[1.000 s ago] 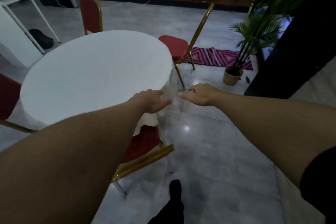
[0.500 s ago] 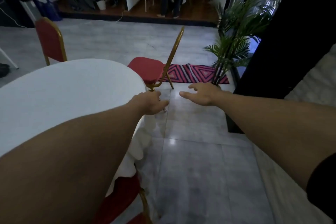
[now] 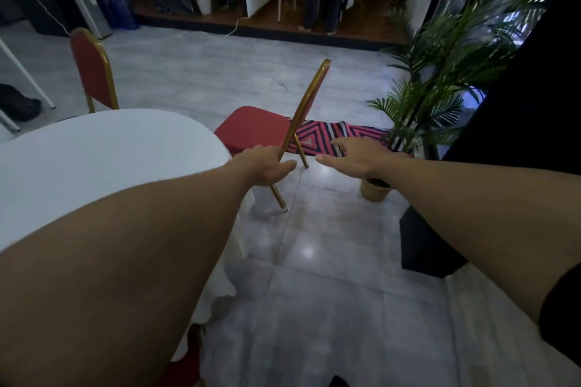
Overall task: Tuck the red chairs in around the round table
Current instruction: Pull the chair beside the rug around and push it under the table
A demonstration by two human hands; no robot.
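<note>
Both bare arms reach forward over the glossy grey floor tiles: the left hand is loosely curled, holding nothing, in front of the gold metal frame of a red chair, while the right hand is spread flat and empty, palm down. That red-padded chair stands just beside the far right edge of the round table, draped in white cloth, with another red chair at its far edge; a woven basket pot holds a palm

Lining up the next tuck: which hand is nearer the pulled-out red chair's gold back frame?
Left. The left hand overlaps the chair's gold back frame near its lower end; contact can't be confirmed. The right hand hangs open to the right of the frame, apart.
</note>
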